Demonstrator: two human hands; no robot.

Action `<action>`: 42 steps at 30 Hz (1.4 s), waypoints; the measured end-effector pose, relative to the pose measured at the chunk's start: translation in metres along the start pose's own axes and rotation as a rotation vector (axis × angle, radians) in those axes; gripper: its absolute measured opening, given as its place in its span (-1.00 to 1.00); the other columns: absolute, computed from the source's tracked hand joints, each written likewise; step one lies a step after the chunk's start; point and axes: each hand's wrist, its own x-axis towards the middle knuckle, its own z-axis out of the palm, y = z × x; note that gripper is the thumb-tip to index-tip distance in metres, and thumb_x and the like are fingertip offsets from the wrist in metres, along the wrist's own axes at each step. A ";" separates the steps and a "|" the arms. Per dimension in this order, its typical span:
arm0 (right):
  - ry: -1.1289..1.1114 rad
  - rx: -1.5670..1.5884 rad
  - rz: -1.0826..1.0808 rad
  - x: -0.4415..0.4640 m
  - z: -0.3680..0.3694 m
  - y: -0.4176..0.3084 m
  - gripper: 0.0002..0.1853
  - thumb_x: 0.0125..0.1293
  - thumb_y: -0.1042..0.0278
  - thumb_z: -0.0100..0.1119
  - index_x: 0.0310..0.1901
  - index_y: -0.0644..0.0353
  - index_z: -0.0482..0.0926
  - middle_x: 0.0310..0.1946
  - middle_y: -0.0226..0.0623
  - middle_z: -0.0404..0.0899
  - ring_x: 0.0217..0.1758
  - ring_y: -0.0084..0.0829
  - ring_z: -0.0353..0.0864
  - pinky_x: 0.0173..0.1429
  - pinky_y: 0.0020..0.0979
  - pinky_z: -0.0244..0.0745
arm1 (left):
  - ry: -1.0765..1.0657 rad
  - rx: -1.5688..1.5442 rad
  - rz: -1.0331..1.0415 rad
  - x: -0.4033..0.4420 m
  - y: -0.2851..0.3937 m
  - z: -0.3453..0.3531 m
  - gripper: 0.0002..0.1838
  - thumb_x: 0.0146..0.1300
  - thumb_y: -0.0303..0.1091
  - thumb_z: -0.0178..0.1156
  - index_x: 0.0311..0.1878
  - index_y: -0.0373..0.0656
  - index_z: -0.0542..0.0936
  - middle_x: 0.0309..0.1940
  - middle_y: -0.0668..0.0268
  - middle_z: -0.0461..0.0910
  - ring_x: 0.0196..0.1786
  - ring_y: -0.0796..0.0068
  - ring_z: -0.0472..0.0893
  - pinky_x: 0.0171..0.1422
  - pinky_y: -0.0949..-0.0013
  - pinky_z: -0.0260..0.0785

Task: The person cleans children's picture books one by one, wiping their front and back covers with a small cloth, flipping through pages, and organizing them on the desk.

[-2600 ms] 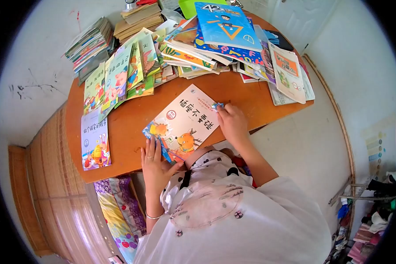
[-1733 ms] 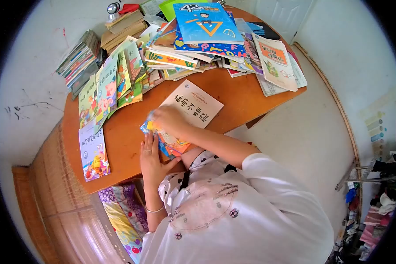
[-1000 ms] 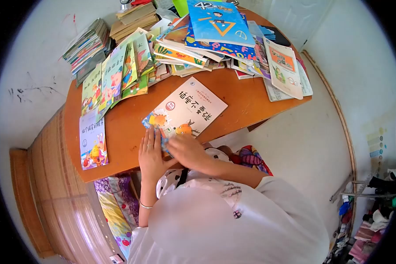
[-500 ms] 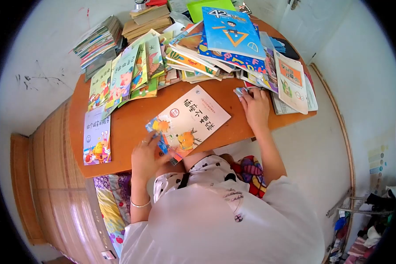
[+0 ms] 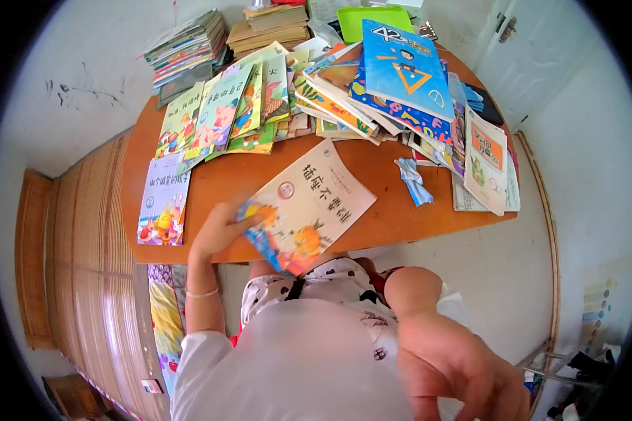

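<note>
A picture book [image 5: 316, 210] with a cream cover and cartoon animals lies tilted near the table's front edge, its lower corner reaching out over my lap. My left hand [image 5: 221, 228] grips its left edge, the thumb on the cover and the other fingers hidden underneath. My right hand [image 5: 463, 365] is close to the camera at lower right, off the table, with fingers apart and partly cut off by the frame. To the right of the book, a crumpled blue-and-white cloth or wrapper [image 5: 414, 182] rests on the table, touched by neither hand.
On the wooden table [image 5: 211, 203], a purple-covered book [image 5: 163, 203] lies at left, below overlapping picture books [image 5: 221, 112]. A blue workbook [image 5: 409, 70] tops the middle pile. More books [image 5: 486, 158] are at right; stacks [image 5: 186, 52] and a green tray [image 5: 376, 21] stand behind.
My right hand has let go of the crumpled blue-and-white thing and come back toward my body. My left hand has closed on the book's edge. The view has shifted slightly.
</note>
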 end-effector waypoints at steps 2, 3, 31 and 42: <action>0.026 -0.020 -0.011 -0.010 0.004 0.000 -0.52 0.20 0.68 0.35 0.14 0.05 0.56 0.18 -0.47 0.46 0.25 -0.51 0.49 0.06 -0.44 0.57 | 0.029 -0.198 -0.133 -0.018 0.006 -0.027 -0.64 0.28 -0.37 0.36 0.10 -0.28 0.59 -0.20 0.31 0.68 -0.13 0.59 0.60 -0.03 0.43 0.46; 0.022 -0.022 -0.018 -0.014 0.003 -0.003 -0.52 0.20 0.68 0.35 0.14 0.05 0.56 0.18 -0.47 0.46 0.25 -0.51 0.49 0.06 -0.44 0.57 | 0.121 -0.199 -0.098 -0.025 0.006 -0.040 -0.67 0.30 -0.40 0.35 0.09 -0.29 0.58 -0.22 0.43 0.64 -0.20 0.69 0.56 -0.11 0.51 0.46; 0.355 1.289 1.246 -0.035 0.071 0.017 -0.68 0.51 0.43 0.07 0.17 0.45 0.50 0.07 -0.06 0.53 0.14 -0.30 0.57 0.10 -0.36 0.57 | 0.795 0.441 -0.189 -0.067 -0.107 -0.093 -0.42 0.33 -0.22 0.32 0.35 -0.19 0.44 0.35 0.09 0.43 0.38 0.05 0.42 0.42 0.05 0.30; 0.493 1.463 1.336 -0.031 0.072 0.017 -0.63 0.41 0.47 0.22 0.18 0.46 0.51 0.11 -0.01 0.57 0.12 -0.29 0.63 0.11 -0.34 0.61 | 0.616 0.723 -0.694 -0.123 -0.206 -0.154 -0.16 0.06 0.11 0.42 0.28 -0.29 0.45 0.18 -0.20 0.51 0.24 -0.19 0.49 0.26 -0.05 0.37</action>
